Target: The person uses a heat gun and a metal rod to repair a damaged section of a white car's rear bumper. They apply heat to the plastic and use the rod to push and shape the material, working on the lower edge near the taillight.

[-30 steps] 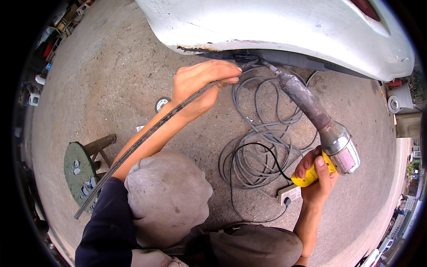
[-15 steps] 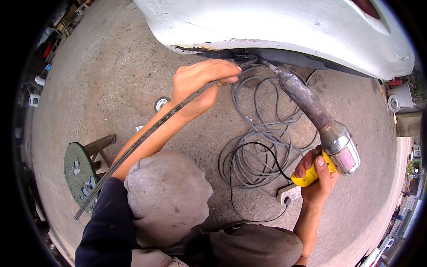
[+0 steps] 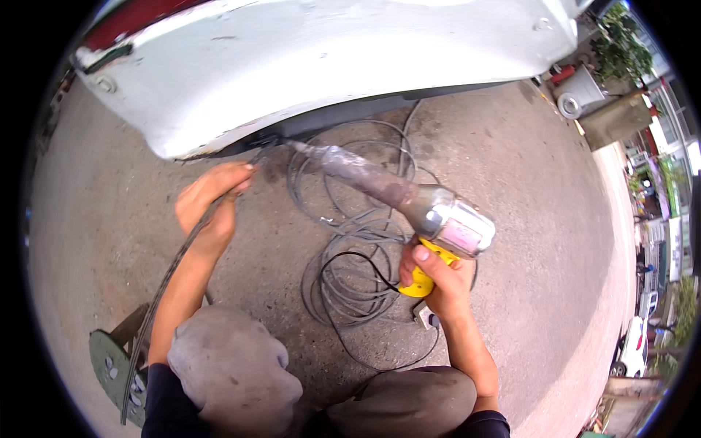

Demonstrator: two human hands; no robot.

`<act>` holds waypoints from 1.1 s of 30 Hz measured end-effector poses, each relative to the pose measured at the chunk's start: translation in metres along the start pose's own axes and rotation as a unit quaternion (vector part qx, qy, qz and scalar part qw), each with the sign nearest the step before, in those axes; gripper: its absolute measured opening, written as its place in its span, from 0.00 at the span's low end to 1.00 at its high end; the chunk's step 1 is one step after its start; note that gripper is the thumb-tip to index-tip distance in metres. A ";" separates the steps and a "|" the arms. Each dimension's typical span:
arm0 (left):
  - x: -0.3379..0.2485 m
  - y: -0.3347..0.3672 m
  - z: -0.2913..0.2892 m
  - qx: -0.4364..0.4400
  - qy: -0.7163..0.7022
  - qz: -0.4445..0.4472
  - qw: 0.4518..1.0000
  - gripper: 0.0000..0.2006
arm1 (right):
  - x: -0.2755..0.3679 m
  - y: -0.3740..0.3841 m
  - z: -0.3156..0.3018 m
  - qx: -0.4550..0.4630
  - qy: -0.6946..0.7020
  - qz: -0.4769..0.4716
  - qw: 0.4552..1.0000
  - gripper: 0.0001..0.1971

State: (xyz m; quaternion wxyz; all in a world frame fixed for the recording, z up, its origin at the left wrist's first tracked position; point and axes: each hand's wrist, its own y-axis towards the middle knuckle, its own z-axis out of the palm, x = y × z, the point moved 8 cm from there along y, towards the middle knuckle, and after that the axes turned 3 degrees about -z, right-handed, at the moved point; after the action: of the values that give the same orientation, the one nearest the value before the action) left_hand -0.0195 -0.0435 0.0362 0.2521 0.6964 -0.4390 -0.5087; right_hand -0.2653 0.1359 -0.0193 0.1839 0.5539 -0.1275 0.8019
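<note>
A long dark plastic rod point(image 3: 166, 281) is pinched near its upper end in my left hand point(image 3: 210, 203), and the rest trails back along my forearm. Its tip meets the dark lower edge of a white car bumper point(image 3: 314, 66). My right hand point(image 3: 447, 281) is wrapped round the yellow handle of a hot air gun point(image 3: 369, 181) with a scorched metal barrel. The gun's narrow nozzle points left at the rod's tip, close under the bumper. Whether nozzle and rod touch, I cannot tell.
Coiled grey cable point(image 3: 350, 292) lies on the concrete between my arms, beside a power strip point(image 3: 425, 315). At lower left stands a low green stool point(image 3: 106, 365). A grey bucket point(image 3: 580, 95) and a potted plant point(image 3: 621, 47) are at far right.
My view has swung, so hands, gun and cable appear further left and the bumper's edge slants, with more of a red panel at upper left. Both grips stay the same.
</note>
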 end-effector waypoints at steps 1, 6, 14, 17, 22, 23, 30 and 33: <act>0.003 -0.003 -0.002 -0.008 -0.017 -0.014 1.000 0.08 | 0.007 0.004 0.002 0.039 -0.025 -0.008 0.999 0.09; 0.040 -0.034 -0.017 0.034 0.029 -0.101 0.994 0.09 | 0.036 0.004 -0.008 0.081 -0.018 -0.037 0.996 0.09; 0.018 0.000 0.009 0.137 0.089 -0.094 0.982 0.09 | 0.068 -0.035 -0.068 -0.073 0.027 -0.117 0.990 0.08; 0.021 0.006 0.020 0.126 0.056 -0.152 0.979 0.12 | 0.076 -0.043 -0.087 -0.161 0.097 -0.134 0.973 0.09; -0.018 0.018 0.053 0.151 0.004 -0.267 0.952 0.19 | 0.091 -0.081 -0.146 -0.313 0.180 -0.203 0.910 0.09; -0.014 0.015 0.052 0.148 -0.013 -0.267 0.952 0.20 | 0.092 -0.090 -0.157 -0.338 0.188 -0.215 0.897 0.09; -0.002 -0.006 0.088 0.209 -0.254 -0.478 0.814 0.32 | 0.111 -0.134 -0.180 -0.371 0.209 -0.260 0.866 0.08; -0.017 -0.012 0.115 0.215 -0.326 -0.532 0.752 0.40 | 0.116 -0.140 -0.171 -0.336 0.166 -0.254 0.892 0.08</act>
State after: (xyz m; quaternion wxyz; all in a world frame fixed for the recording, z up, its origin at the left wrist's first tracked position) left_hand -0.1242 -0.0118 -0.0059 -0.3736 0.6454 -0.1508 -0.6489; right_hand -0.3849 0.3490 0.0286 0.5747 0.3315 -0.2118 0.7176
